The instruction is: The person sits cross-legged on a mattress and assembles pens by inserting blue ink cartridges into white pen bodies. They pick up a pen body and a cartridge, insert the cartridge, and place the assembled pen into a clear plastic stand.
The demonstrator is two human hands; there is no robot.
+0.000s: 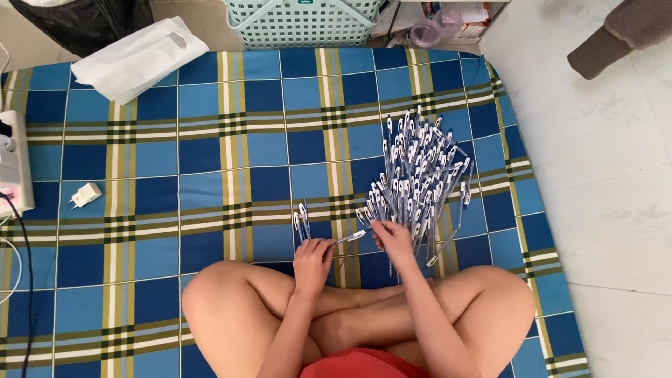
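I sit cross-legged on a blue, green and white checked mat (210, 161). My left hand (312, 260) grips a small bunch of clear pens with white and blue caps (302, 220), their caps pointing away from me. My right hand (393, 236) pinches a single pen (351, 237) that lies crosswise between both hands. Just beyond my right hand spreads a large heap of the same pens (420, 175), fanned out toward the far right.
A white plastic bag (136, 59) lies at the mat's far left corner, a pale green basket (302, 21) behind the far edge. A white charger plug (85, 194) and a power strip (14, 164) sit at the left. Tiled floor (602, 161) lies to the right.
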